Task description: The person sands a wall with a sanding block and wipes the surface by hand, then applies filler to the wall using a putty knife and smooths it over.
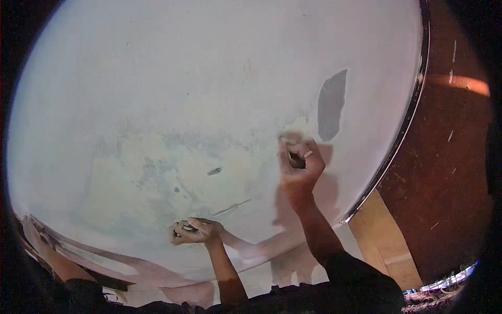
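My right hand (302,159), with a ring on one finger, is curled closed, and its fingertips meet the large pale panel (209,68). Lower and nearer the middle, my left hand (192,231) is a loose fist turned leftward, thumb on top, close over the panel's lower part. I cannot tell what either fist holds. Between the hands are a yellowish smeared area (157,183) with small dark marks (215,171) and a thin dark streak (232,208). Just above my right hand is a flat grey angular patch (332,107) on the panel.
A co-worker's hand (39,238) is at the panel's lower left edge, below a dark sleeve (83,290). The panel's dark rim (413,112) curves down the right side. Beyond it lie a reddish-brown surface (449,172) and a tan board (384,240).
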Motion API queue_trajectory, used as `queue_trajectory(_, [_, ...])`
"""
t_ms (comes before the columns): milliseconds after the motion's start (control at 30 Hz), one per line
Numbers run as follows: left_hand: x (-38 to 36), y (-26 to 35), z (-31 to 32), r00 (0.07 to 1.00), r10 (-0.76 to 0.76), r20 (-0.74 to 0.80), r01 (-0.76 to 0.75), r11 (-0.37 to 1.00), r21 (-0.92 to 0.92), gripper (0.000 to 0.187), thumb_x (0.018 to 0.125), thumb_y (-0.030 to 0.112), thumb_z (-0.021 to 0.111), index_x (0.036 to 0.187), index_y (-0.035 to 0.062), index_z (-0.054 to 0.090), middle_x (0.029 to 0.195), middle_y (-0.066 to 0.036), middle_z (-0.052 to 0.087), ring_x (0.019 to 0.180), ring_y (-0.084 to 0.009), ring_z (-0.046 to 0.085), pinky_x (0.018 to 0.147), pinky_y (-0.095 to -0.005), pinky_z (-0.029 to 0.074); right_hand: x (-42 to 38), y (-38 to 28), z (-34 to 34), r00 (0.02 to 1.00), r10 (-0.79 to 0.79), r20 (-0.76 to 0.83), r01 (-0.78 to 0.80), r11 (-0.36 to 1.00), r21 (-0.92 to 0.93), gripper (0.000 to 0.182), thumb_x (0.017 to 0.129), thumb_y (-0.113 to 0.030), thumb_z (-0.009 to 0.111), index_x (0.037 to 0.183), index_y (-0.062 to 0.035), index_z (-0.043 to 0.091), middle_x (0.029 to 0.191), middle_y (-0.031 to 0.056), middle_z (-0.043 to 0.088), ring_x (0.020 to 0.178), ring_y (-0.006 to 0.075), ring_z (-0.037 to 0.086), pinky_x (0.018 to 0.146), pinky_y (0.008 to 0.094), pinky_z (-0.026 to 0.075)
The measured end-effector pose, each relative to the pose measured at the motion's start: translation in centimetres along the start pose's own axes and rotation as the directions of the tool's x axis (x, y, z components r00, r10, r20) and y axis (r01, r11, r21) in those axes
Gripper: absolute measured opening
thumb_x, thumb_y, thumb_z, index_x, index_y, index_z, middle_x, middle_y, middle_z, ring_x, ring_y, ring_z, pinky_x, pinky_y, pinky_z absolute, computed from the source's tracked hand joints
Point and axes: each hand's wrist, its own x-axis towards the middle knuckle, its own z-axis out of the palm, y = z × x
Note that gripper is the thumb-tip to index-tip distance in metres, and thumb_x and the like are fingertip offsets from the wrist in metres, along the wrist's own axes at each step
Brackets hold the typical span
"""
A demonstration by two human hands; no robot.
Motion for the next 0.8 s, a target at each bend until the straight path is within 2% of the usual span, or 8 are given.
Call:
queue_trajectory(33, [0.2,0.1,-0.2,1.0,0.026,0.01,-0.026,1.0,0.011,0.031,0.093,0.031,0.052,0.087,0.0021,0.043,0.11,-0.017,0.034,0.102,-0.0305,0.035,0.087,-0.0478,0.033,0.1,-0.1,0.0,1.0,0.015,0.011,-0.015,1.0,-0.006,0.019,0.073,0.0,0.076,0.071,-0.0036,0.057,0.076,0.01,0.059,0.062,0.0205,0.059,0.055,0.0307,0.047])
queue_trajectory(133, [0.7,0.1,0.0,0.997,0.077,0.032,-0.078,0.996,0.042,0.032,0.094,0.031,0.051,0.081,0.0038,0.04,0.106,-0.016,0.033,0.101,-0.0292,0.033,0.084,-0.0462,0.033,-1.7,1.2,0.3,0.998,-0.055,-0.027,0.057,0.996,0.066,0.018,0.073,0.0,0.076,0.073,-0.0041,0.058,0.074,0.009,0.057,0.062,0.0199,0.058,0.056,0.03,0.046])
queue_trajectory(233, [0.6,0.2,-0.5,0.996,0.061,0.064,-0.065,0.995,0.073,0.031,0.095,0.029,0.05,0.081,0.0039,0.04,0.105,-0.016,0.033,0.101,-0.0295,0.033,0.085,-0.0457,0.033,-0.2,0.4,0.1,1.0,-0.026,0.009,0.026,0.999,0.021,0.017,0.073,0.001,0.075,0.074,-0.004,0.058,0.073,0.0086,0.055,0.061,0.0204,0.057,0.056,0.0294,0.045])
queue_trajectory(333, [0.5,0.5,-0.5,0.998,0.009,0.061,-0.014,0.997,0.076,0.029,0.094,0.028,0.052,0.081,0.0042,0.04,0.106,-0.017,0.034,0.101,-0.0303,0.033,0.086,-0.0474,0.031,-0.8,0.6,-0.2,0.998,-0.064,-0.017,0.064,0.998,0.029,0.018,0.078,0.002,0.074,0.069,0.0009,0.059,0.069,0.0053,0.051,0.057,0.0092,0.047,0.049,0.0253,0.038])
queue_trajectory(433, [0.4,0.0,0.0,0.999,0.03,0.017,-0.03,1.0,0.003,0.03,0.093,0.03,0.052,0.082,0.0039,0.041,0.107,-0.017,0.034,0.101,-0.0304,0.033,0.084,-0.0473,0.031,-1.4,1.4,-0.4,0.997,-0.075,0.018,0.074,0.997,0.018,0.019,0.078,0.001,0.074,0.069,0.0011,0.058,0.068,0.006,0.051,0.058,0.0102,0.049,0.05,0.0256,0.039])
queue_trajectory(533, [0.3,-0.1,-0.2,0.998,0.058,0.029,-0.059,0.997,0.056,0.032,0.094,0.031,0.051,0.082,0.0032,0.041,0.107,-0.017,0.035,0.101,-0.0304,0.033,0.085,-0.0473,0.031,0.0,1.2,0.3,0.999,-0.032,-0.019,0.033,0.999,0.039,0.019,0.078,0.0,0.075,0.07,0.0006,0.058,0.069,0.006,0.052,0.058,0.0114,0.048,0.051,0.0259,0.039])
queue_trajectory(633, [0.5,0.0,-0.4,0.997,0.054,0.049,-0.058,0.995,0.076,0.032,0.094,0.031,0.051,0.082,0.0031,0.041,0.106,-0.016,0.036,0.101,-0.0303,0.033,0.086,-0.0469,0.031,-1.9,1.7,0.0,0.996,-0.089,-0.013,0.089,0.996,-0.019,0.019,0.078,0.0,0.075,0.07,-0.0004,0.058,0.072,0.0056,0.054,0.058,0.012,0.049,0.052,0.0262,0.04])
queue_trajectory(800, [0.7,0.3,-0.3,0.996,0.071,0.051,-0.074,0.995,0.061,0.03,0.094,0.029,0.05,0.083,0.0028,0.042,0.108,-0.017,0.034,0.101,-0.0306,0.033,0.086,-0.0487,0.032,-0.6,1.2,0.3,0.997,-0.061,-0.036,0.062,0.998,0.022,0.02,0.079,0.001,0.074,0.07,-0.0014,0.057,0.074,0.0053,0.054,0.062,0.0121,0.051,0.053,0.0262,0.04])
